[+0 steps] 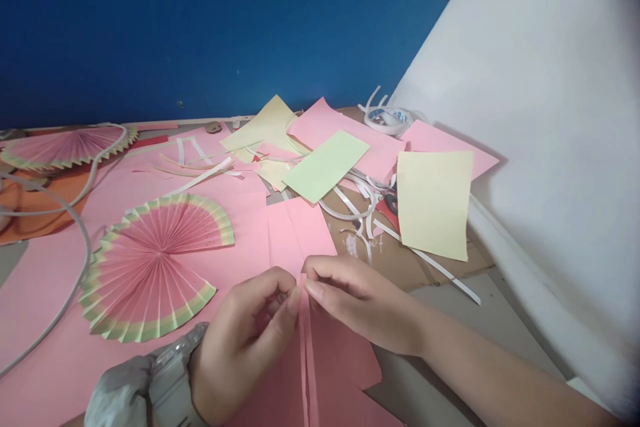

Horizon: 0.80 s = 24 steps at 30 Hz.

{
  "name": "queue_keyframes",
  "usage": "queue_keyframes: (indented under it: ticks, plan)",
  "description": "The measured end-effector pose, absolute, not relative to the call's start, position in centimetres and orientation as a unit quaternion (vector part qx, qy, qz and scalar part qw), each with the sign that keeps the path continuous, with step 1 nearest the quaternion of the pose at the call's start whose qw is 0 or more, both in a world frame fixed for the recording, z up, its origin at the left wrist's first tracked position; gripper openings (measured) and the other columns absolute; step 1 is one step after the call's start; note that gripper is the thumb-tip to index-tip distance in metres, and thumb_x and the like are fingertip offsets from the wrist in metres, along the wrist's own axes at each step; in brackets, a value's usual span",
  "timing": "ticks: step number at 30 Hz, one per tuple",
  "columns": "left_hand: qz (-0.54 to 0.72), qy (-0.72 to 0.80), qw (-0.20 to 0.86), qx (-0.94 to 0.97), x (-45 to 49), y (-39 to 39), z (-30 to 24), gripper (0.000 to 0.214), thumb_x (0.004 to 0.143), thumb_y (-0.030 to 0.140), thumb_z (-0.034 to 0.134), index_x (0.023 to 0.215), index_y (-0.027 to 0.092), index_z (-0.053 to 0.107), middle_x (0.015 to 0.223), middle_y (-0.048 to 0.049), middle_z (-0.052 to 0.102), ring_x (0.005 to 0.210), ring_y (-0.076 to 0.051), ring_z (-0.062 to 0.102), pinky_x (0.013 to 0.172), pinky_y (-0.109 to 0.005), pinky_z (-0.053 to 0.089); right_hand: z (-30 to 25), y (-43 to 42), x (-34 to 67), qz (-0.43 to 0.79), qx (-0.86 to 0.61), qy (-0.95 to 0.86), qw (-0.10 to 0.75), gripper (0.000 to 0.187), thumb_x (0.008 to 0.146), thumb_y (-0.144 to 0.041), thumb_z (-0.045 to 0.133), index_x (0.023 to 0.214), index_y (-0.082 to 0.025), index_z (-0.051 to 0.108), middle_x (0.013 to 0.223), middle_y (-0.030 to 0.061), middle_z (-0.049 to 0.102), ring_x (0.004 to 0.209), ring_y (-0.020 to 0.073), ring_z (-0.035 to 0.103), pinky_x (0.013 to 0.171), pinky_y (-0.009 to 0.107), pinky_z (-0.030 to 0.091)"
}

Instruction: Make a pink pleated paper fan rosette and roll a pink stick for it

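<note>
My left hand (247, 340), with a watch on its wrist, pinches a pink sheet of paper (283, 230) between thumb and fingers. Right beside it, my right hand (365, 303) is closed on the same sheet, its fingertips almost touching the left ones. A narrow raised fold (309, 373) runs from the fingertips toward me, and fainter creases show on the paper beyond. Left of my hands lies a pleated paper fan (160, 257) coloured like a watermelon, with pink pleats and a yellow-green rim. Exactly what sits between the fingertips is partly hidden.
Behind my hands lie a green sheet (327, 167), a pale yellow sheet (435, 203), paper strips (440, 263), scissors (391, 201) and a tape roll (387, 119). Another pleated fan (70, 147) and a white cable (83, 280) are at left. A blue wall (225, 27) rises behind.
</note>
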<state>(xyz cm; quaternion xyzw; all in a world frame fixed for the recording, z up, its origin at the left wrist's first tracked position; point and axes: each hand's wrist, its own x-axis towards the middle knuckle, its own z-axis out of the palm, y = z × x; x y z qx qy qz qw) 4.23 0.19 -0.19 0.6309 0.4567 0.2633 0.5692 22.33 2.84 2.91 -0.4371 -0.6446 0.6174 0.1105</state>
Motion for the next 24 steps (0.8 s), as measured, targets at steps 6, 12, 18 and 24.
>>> queue_keyframes:
  ticks: [6, 12, 18, 24]
  plan:
    - [0.262, 0.469, 0.55, 0.64, 4.3, 0.3, -0.2, 0.026, 0.093, 0.035, 0.038, 0.076, 0.019, 0.049, 0.065, 0.0037, 0.044, 0.059, -0.011, 0.04, 0.056, -0.022, 0.035, 2.6, 2.6, 22.2, 0.599, -0.438, -0.662, 0.11, 0.024, 0.09, -0.024, 0.038, 0.067, -0.019, 0.036, 0.06, -0.006, 0.033, 0.055, 0.0091, 0.031, 0.048, 0.021, 0.025]
    - [0.243, 0.478, 0.528, 0.659, 4.3, 0.3, -0.6, 0.024, 0.092, 0.031, 0.039, 0.072, 0.019, 0.046, 0.062, 0.0047, 0.04, 0.056, -0.011, 0.036, 0.053, -0.022, 0.033, 2.2, 2.2, 21.9, 0.561, -0.481, -0.662, 0.128, 0.02, 0.086, -0.018, 0.04, 0.067, -0.02, 0.038, 0.058, -0.0069, 0.033, 0.052, 0.0082, 0.03, 0.045, 0.02, 0.023]
    - [0.224, 0.475, 0.546, 0.653, 4.4, 0.4, -0.7, 0.025, 0.092, 0.033, 0.038, 0.073, 0.019, 0.046, 0.063, 0.0041, 0.041, 0.057, -0.011, 0.036, 0.053, -0.022, 0.031, 1.8, 1.7, 21.9, 0.538, -0.464, -0.688, 0.15, 0.025, 0.087, -0.017, 0.039, 0.065, -0.02, 0.03, 0.058, -0.0073, 0.032, 0.051, 0.0073, 0.029, 0.045, 0.02, 0.023]
    - [0.249, 0.456, 0.585, 0.623, 4.2, 0.5, -0.4, 0.026, 0.093, 0.034, 0.038, 0.073, 0.019, 0.046, 0.062, 0.0049, 0.038, 0.057, -0.01, 0.035, 0.053, -0.021, 0.032, 1.7, 1.7, 21.8, 0.525, -0.436, -0.71, 0.173, 0.027, 0.091, -0.018, 0.036, 0.065, -0.02, 0.029, 0.058, -0.0067, 0.03, 0.052, 0.0085, 0.028, 0.047, 0.022, 0.023]
